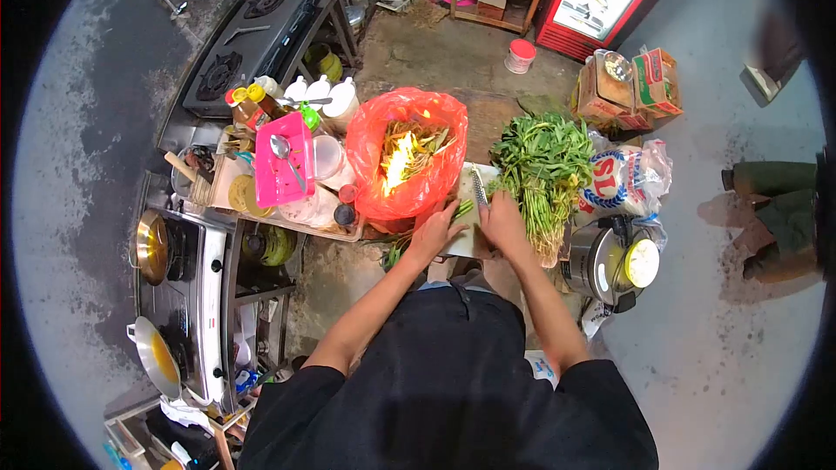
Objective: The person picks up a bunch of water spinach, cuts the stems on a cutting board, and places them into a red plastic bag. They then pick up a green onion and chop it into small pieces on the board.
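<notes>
A pale cutting board (470,244) lies before me, partly covered by my hands. My right hand (503,224) is closed around the handle of a kitchen knife (478,186), its blade pointing away from me over the board. To the left, my left hand (434,233) holds a small bunch of green stems (463,208) close beside the blade. Just right of the board rests a large heap of leafy greens (542,152) with long stems (544,231). An open red plastic bag (446,122) stands left of the board, with stalks and a bright yellow glare inside.
A pink tray (272,176) with spoons and several bottles (341,103) crowd the left side. Further left are a stove (209,283) and a pan with yellow liquid (162,355). On the right stand a white sack (623,178), a metal pot (592,265) and cardboard boxes (605,91).
</notes>
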